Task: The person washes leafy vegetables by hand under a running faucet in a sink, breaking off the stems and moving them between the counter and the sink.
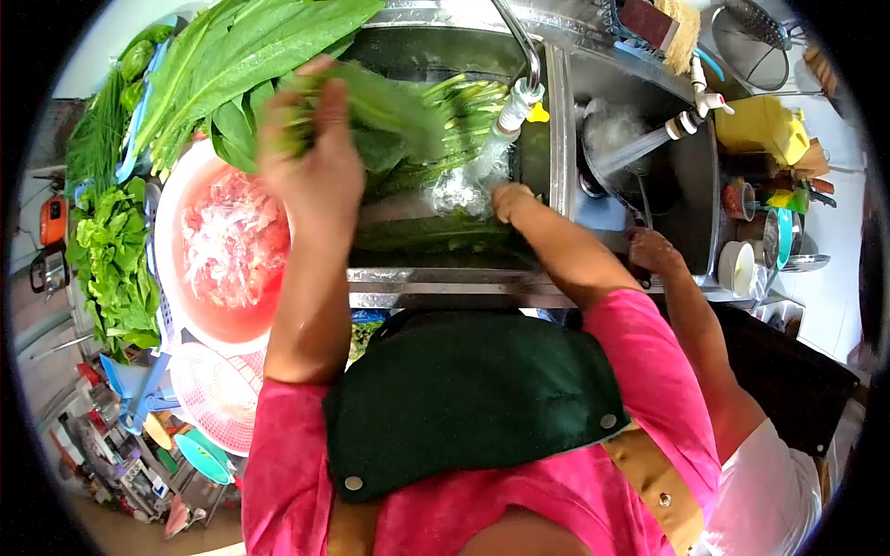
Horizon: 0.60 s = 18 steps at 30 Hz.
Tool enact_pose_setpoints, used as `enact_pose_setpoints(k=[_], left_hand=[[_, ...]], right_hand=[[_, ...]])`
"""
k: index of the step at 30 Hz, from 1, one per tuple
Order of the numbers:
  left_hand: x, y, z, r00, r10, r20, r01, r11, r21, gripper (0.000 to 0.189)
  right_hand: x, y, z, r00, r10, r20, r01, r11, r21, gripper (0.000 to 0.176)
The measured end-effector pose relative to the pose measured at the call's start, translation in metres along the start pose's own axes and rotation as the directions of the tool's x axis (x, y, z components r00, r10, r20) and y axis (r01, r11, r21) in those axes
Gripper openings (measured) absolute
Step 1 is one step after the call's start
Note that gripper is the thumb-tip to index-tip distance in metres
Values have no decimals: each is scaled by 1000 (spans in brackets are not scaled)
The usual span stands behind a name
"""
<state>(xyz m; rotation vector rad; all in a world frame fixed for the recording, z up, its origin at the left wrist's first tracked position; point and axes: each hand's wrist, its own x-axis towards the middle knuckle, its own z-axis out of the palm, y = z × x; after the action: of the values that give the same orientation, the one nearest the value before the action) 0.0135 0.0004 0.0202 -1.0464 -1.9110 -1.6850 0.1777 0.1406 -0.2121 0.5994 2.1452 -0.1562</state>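
Note:
My left hand (315, 153) is raised over the left edge of the sink, its fingers closed around a bunch of leafy greens (389, 111) that is blurred by motion. Under the running faucet (521, 102), my right hand (513, 201) is low in the left basin beside the splashing water. Its fingers are curled, and what they hold, if anything, is hidden. More long-stemmed greens (454, 171) lie in the water of that basin. Large washed leaves (250, 65) are piled at the upper left, close to my left hand.
A white bowl (171, 250) of pinkish pieces stands left of the sink, above a pink colander (209, 385). Lettuce (113, 269) lies farther left. A co-worker's hand (654, 250) grips a pan handle in the right basin (672, 93), under a spraying tap (681, 125). A yellow jug (760, 130) stands right.

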Motion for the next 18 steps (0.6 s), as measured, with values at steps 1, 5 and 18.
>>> enact_pose_setpoints(k=[1,5,18], left_hand=[[11,10,-11,992,-93,-81,89,995,-55,9],[50,48,-61,987,-40,-157,63,987,146,11],[23,83,-47,852,-384,356,383,921,79,6]], right_hand=[[9,-5,12,999,7,47,-6,1000,-20,24],[47,-24,57,989,33,141,-30,999,-20,22],[29,48,-49,792,-132,-596,389,861,327,25]])
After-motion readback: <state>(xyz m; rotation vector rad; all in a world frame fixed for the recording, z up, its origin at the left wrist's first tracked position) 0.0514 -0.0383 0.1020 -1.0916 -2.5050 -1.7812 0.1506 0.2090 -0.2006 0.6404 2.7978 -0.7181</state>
